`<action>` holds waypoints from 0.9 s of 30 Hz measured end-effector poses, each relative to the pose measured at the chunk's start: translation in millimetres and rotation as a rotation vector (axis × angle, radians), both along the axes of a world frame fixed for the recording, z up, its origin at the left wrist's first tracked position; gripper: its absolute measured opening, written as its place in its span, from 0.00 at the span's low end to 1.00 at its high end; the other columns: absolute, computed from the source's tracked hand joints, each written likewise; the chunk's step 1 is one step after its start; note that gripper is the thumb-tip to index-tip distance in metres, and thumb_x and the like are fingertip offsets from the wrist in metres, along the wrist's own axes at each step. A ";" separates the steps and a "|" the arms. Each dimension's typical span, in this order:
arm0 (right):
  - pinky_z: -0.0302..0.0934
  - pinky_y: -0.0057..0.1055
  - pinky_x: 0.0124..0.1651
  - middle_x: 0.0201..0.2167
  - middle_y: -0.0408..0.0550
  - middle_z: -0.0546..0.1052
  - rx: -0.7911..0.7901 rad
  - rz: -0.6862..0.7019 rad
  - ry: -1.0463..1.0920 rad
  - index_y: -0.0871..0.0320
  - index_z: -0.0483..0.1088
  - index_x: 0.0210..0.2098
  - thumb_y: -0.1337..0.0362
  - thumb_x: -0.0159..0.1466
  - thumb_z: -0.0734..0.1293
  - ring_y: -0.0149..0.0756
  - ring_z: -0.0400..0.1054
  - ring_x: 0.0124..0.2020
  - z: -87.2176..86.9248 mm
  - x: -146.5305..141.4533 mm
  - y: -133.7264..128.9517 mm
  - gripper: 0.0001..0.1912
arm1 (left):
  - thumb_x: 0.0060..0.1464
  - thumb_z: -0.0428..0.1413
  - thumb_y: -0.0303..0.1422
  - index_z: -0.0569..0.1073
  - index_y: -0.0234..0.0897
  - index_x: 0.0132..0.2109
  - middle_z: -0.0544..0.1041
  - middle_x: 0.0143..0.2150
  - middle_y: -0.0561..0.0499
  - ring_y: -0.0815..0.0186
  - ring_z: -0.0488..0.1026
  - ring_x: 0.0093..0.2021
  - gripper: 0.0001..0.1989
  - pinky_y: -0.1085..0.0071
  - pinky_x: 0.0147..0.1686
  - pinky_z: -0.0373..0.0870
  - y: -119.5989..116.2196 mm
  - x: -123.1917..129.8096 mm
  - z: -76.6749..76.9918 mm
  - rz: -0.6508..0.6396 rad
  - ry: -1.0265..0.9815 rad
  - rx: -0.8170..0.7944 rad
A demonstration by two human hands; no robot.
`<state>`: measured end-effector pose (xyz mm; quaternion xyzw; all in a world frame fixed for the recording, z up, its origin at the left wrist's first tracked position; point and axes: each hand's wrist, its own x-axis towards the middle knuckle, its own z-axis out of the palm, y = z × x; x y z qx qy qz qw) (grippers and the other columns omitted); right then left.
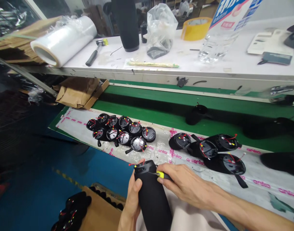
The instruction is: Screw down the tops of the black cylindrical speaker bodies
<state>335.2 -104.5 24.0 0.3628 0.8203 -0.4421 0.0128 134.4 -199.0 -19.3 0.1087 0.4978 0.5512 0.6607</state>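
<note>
Closest in, the left hand [133, 199] is wrapped around a black cylinder [153, 199], thumb pressed on its side, holding it upright just off the near edge of the tabletop [269, 179]. The right hand [182, 184] comes across from the right, fingers pinched on a small tool with a yellow collar [160, 175], its tip laid against the cylinder's top rim. Red wires [131, 164] stick out of that top end, so this piece looks mid-job, not closed up.

Beyond the hands, on the plastic sheet, sits a tight cluster of round black caps [122, 131] with red and yellow wires, about ten of them. To the right lie three larger black bodies [209, 149] on their sides, open ends showing wiring. By my reading those are waiting or partly done; I can't tell which.

Lower left, a cardboard box [98, 211] holds more black wired parts [72, 210]. Up on the shelf: a film roll [65, 40], a hammer [95, 53], a tape roll [196, 28], a water bottle [221, 32].
</note>
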 end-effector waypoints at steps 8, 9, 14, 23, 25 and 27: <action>0.54 0.21 0.55 0.54 0.39 0.64 -0.116 -0.021 0.035 0.44 0.62 0.59 0.41 0.72 0.49 0.19 0.60 0.51 -9.3 3.7 -5.5 0.25 | 0.45 0.63 0.46 0.61 0.41 0.64 0.74 0.57 0.40 0.54 0.73 0.54 0.40 0.60 0.55 0.70 11.2 -5.4 25.8 -0.039 0.153 -0.032; 0.54 0.20 0.55 0.53 0.39 0.64 -0.129 -0.031 0.029 0.44 0.62 0.59 0.40 0.72 0.49 0.19 0.60 0.51 -10.6 3.1 -6.5 0.26 | 0.45 0.63 0.46 0.59 0.42 0.65 0.74 0.57 0.41 0.54 0.74 0.53 0.41 0.60 0.53 0.71 12.0 -3.6 27.5 -0.025 0.148 -0.039; 0.55 0.21 0.57 0.53 0.41 0.65 -0.126 -0.112 0.037 0.46 0.62 0.59 0.41 0.72 0.49 0.21 0.61 0.53 -6.3 -2.9 -10.3 0.26 | 0.44 0.62 0.47 0.59 0.43 0.64 0.75 0.56 0.41 0.53 0.75 0.51 0.41 0.62 0.47 0.74 18.8 1.7 27.1 0.103 0.153 -0.119; 0.63 0.25 0.56 0.61 0.51 0.58 0.398 -0.463 -0.303 0.57 0.61 0.64 0.50 0.72 0.55 0.28 0.63 0.55 -38.7 45.4 46.3 0.27 | 0.41 0.66 0.45 0.58 0.48 0.64 0.70 0.62 0.45 0.55 0.69 0.60 0.44 0.52 0.65 0.61 59.7 26.8 -2.5 -0.135 0.789 0.010; 0.63 0.36 0.58 0.66 0.56 0.48 0.421 -0.527 -0.399 0.59 0.51 0.70 0.47 0.68 0.61 0.39 0.61 0.59 -42.6 58.1 65.7 0.38 | 0.42 0.66 0.41 0.60 0.47 0.64 0.67 0.63 0.45 0.55 0.66 0.63 0.42 0.54 0.66 0.59 66.4 42.7 -14.5 -0.206 0.918 0.077; 0.63 0.41 0.58 0.67 0.57 0.42 0.415 -0.528 -0.471 0.56 0.45 0.73 0.46 0.65 0.65 0.45 0.62 0.59 -44.7 61.8 78.8 0.45 | 0.40 0.67 0.37 0.66 0.46 0.61 0.66 0.63 0.45 0.56 0.63 0.65 0.39 0.56 0.67 0.58 71.5 56.8 -25.9 -0.248 0.983 0.155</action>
